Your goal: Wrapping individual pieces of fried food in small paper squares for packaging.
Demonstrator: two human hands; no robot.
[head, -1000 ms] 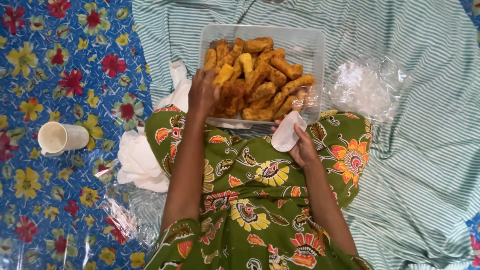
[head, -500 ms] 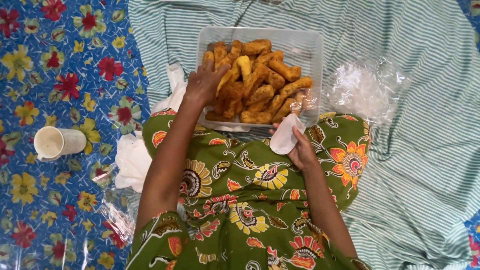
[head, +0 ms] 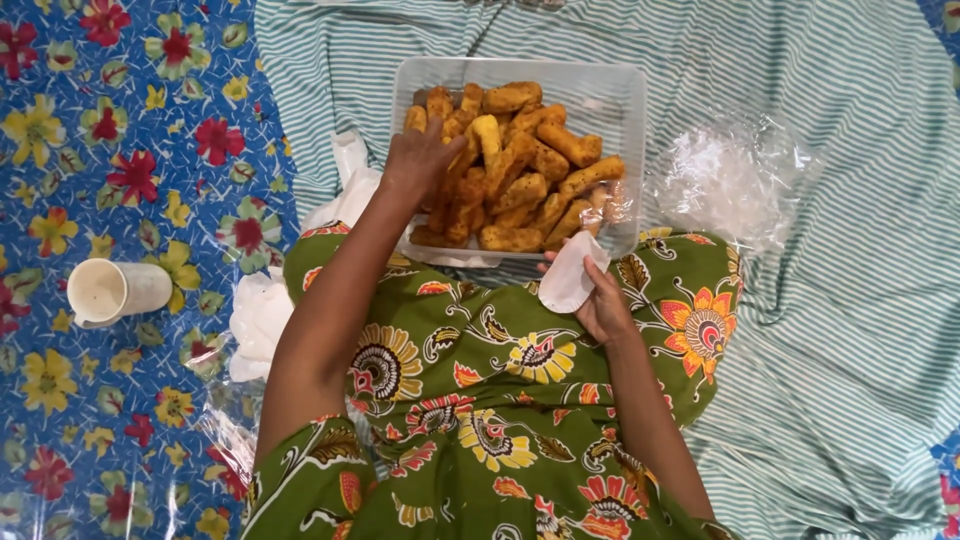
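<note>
Left hand [head: 420,160] extended, fingers curled into golden fried pieces [head: 515,165] in clear rectangular plastic tray [head: 620,100] at the knees; grasp indeterminate. Right hand [head: 605,305] pinches thin white wrapper [head: 570,275] beside tray's near edge.

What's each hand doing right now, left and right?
Left hand: open, fingers spread on the fried pieces in the clear tray; no grip visible.
Right hand: closed on a white wrapper.

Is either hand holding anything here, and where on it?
Right hand pinches a white wrapper by its lower edge. Left hand rests on the fried pieces; any grip is hidden.
</note>
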